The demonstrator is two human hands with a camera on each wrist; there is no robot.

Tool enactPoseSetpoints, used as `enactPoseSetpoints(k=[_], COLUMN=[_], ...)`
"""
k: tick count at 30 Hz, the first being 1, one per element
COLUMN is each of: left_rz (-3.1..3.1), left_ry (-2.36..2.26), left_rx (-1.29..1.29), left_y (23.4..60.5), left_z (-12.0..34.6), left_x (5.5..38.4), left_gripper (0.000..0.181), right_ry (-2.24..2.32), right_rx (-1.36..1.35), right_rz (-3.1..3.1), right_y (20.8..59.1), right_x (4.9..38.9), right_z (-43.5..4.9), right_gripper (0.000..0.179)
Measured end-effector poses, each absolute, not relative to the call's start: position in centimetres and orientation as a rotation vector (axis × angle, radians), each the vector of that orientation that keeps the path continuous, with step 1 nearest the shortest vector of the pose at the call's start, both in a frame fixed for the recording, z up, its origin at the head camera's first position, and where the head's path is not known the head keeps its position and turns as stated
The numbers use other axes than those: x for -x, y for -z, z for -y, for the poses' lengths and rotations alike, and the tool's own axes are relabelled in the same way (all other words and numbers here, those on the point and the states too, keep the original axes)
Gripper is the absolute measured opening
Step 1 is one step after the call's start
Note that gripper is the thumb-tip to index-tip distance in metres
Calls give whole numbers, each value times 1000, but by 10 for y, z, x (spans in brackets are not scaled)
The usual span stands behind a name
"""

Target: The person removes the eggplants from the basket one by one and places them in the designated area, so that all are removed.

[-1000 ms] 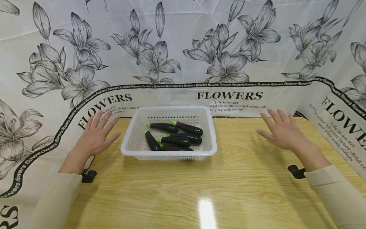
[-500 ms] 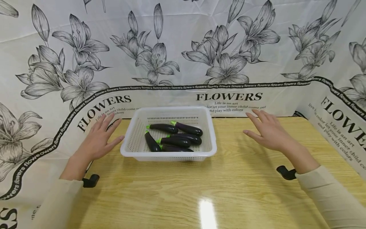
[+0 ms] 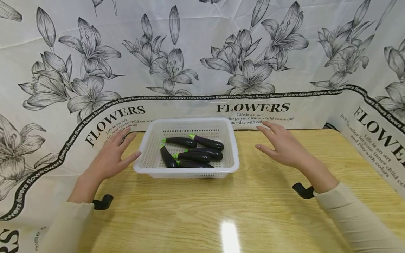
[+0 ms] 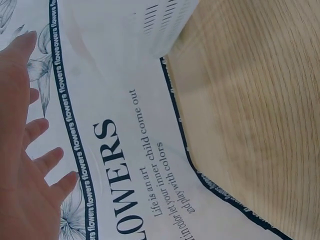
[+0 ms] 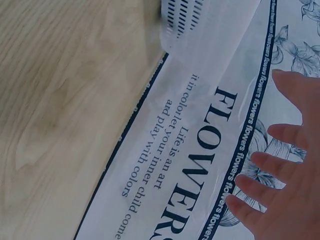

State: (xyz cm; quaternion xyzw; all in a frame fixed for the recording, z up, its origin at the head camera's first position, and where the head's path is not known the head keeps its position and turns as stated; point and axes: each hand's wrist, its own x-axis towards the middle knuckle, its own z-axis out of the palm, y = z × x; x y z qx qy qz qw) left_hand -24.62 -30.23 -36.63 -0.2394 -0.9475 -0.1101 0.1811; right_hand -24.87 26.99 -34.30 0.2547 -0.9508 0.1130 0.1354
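Observation:
A white perforated plastic basket (image 3: 190, 170) stands at the back of the table, with several dark purple eggplants (image 3: 207, 142) lying in it, their stem ends bright green. To its left, my left hand (image 3: 109, 158) hovers with fingers spread; in the head view its thumb tip overlaps the basket's left rim, and I cannot tell whether it touches. My right hand (image 3: 286, 146) is held in the air to the right of the basket, apart from it, fingers extended and holding nothing. Each wrist view shows a basket corner (image 4: 165, 30) near the top and an empty hand.
The wood-grain table (image 3: 190, 211) extends in front of the basket, with a bright light reflection on it. A white cloth (image 3: 177, 105) printed with flowers and lettering hangs behind and at both sides. Black wrist mounts (image 3: 103, 202) sit at both sleeves.
My right hand has moved left toward the basket. My left hand has shifted slightly right and down, closer to the basket's left rim. The basket and eggplants stay in place.

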Motion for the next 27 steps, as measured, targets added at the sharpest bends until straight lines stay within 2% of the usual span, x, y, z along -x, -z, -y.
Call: enactPoseSetpoints(k=[5, 15, 27], left_rz=[2666, 2825, 2885], left_ry=[361, 590, 720], left_rx=[695, 623, 575], left_y=[369, 374, 394], left_z=[298, 291, 277], left_x=[244, 238, 238], left_gripper=[73, 93, 96], right_ry=[-394, -639, -723], right_rx=[-798, -921, -1028], right_rz=[2741, 2776, 2822], right_y=[342, 343, 343], right_x=[248, 252, 252], right_z=[-252, -217, -175], right_gripper=[68, 69, 68])
